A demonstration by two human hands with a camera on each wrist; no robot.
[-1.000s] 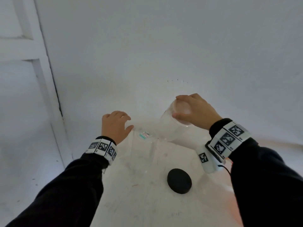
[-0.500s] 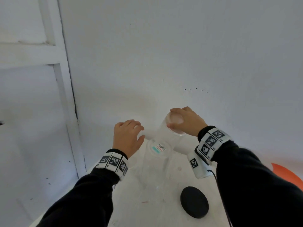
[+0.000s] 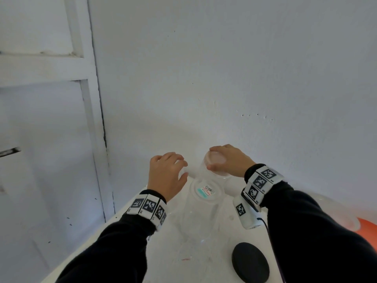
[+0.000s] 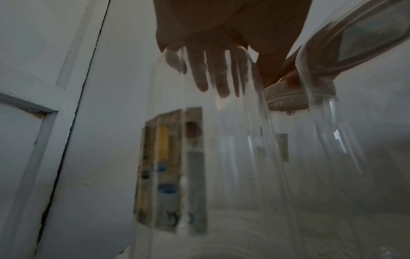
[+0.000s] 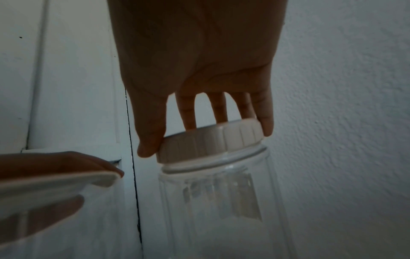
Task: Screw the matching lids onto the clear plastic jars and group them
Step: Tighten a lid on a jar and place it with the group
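My right hand [image 3: 213,159] grips a cream ribbed lid [image 3: 220,161] from above, on a clear jar [image 5: 221,201] at the back near the wall. In the right wrist view the thumb and fingers [image 5: 265,126] curl round this lid [image 5: 210,142]. My left hand [image 3: 183,168] is curled over the white lid [image 5: 55,180] of a second clear jar [image 4: 173,166] with a printed label, just left of the first. A third clear jar [image 3: 201,217] stands nearer me between my wrists, its lid bearing a price sticker [image 3: 206,192].
A loose black lid [image 3: 250,262] lies on the white table [image 3: 183,262] by my right forearm. An orange object [image 3: 367,229] shows at the right edge. The wall stands close behind the jars. The table's left edge runs beside a white door frame [image 3: 95,119].
The view has tilted and closed in. My right hand keeps its grip on the cream lid, and its jar now stands nearer to the left hand's jar.
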